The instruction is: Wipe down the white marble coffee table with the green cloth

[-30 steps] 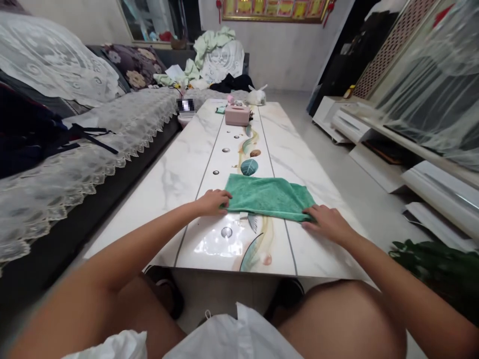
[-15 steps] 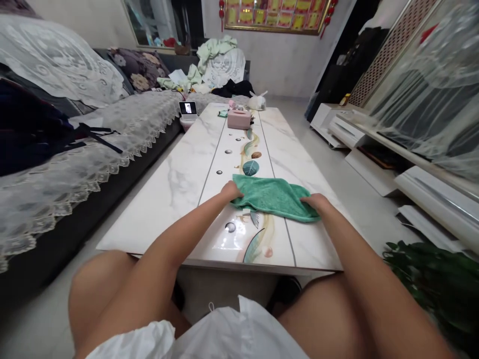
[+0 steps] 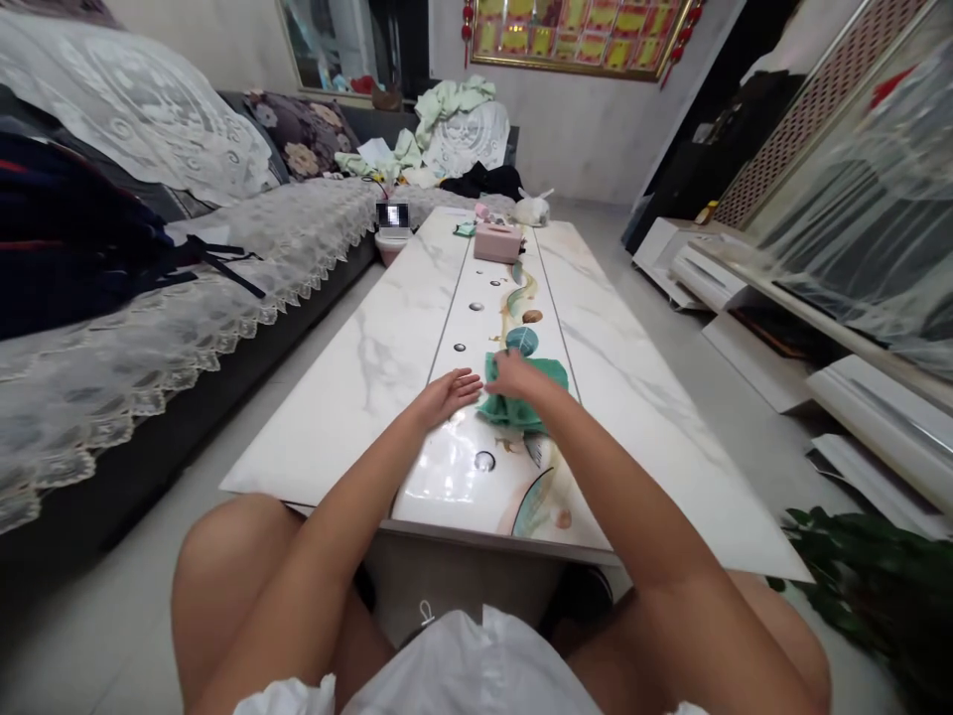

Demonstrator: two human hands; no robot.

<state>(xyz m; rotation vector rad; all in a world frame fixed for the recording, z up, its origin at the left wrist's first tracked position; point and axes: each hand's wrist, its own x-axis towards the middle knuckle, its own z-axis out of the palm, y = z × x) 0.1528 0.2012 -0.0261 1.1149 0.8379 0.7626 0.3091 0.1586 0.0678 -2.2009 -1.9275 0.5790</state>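
Observation:
A green cloth (image 3: 547,377) lies folded over on the white marble-patterned table (image 3: 357,348), near its front middle. My right hand (image 3: 513,375) is on the left part of the cloth, its fingers bent; whether they pinch the fabric is not clear. Just left of the cloth, my left hand (image 3: 449,395) is open, palm turned up and fingers stretched toward the right hand, with nothing in it.
A pink box (image 3: 497,242) and a white bag (image 3: 533,209) stand at the table's far end. Along the left runs a lace-covered sofa (image 3: 298,233) with a dark backpack (image 3: 70,233). A leafy plant (image 3: 856,586) is at the lower right.
My right hand has moved left, and the cloth's right side has been brought over to the left. My left hand has let go of the cloth and opened. The view has shifted slightly.

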